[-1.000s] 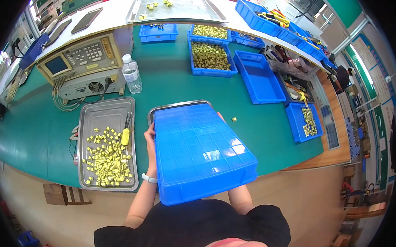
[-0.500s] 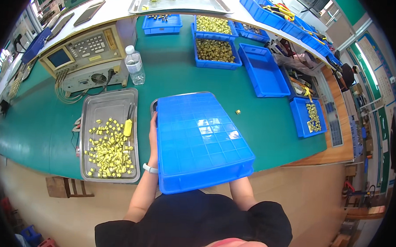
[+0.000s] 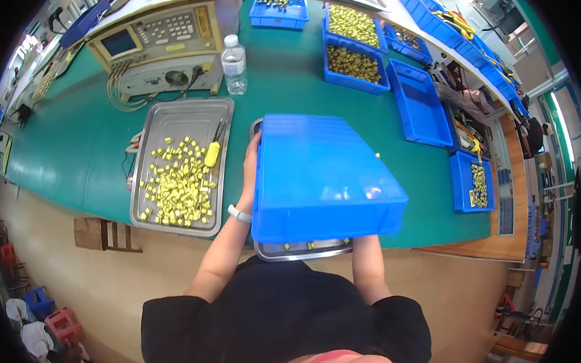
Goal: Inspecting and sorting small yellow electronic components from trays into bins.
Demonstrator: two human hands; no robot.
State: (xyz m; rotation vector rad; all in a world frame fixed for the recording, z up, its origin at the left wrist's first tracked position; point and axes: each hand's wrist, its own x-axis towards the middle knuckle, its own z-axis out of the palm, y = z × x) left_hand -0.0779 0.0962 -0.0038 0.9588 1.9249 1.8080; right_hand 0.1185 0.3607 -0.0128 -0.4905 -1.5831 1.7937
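Note:
A blue plastic bin [image 3: 329,177] is upside down and tilted in front of me, its ribbed bottom facing up. My left hand [image 3: 251,163] grips its left side, a pale band round the wrist. My right forearm [image 3: 368,266] reaches under the bin's near right corner; the bin hides that hand, though it supports this side. Beneath the bin, a metal tray [image 3: 281,251] shows at its near rim, with a few small yellow parts [image 3: 311,245] in it. To the left, another metal tray [image 3: 184,115] holds many yellow-wrapped parts [image 3: 180,189] and yellow-handled tweezers [image 3: 212,153].
A water bottle [image 3: 234,69] stands beside a bench instrument [image 3: 160,39]. Blue bins of small parts [image 3: 354,67] sit at the back, with a bare blue bin [image 3: 420,106] to their right. A smaller parts bin [image 3: 462,182] lies near the right table edge.
The bin's near end has risen off, so the tray's near rim and a few parts now show beneath it. The view has shifted, moving the table's things up and right in the picture.

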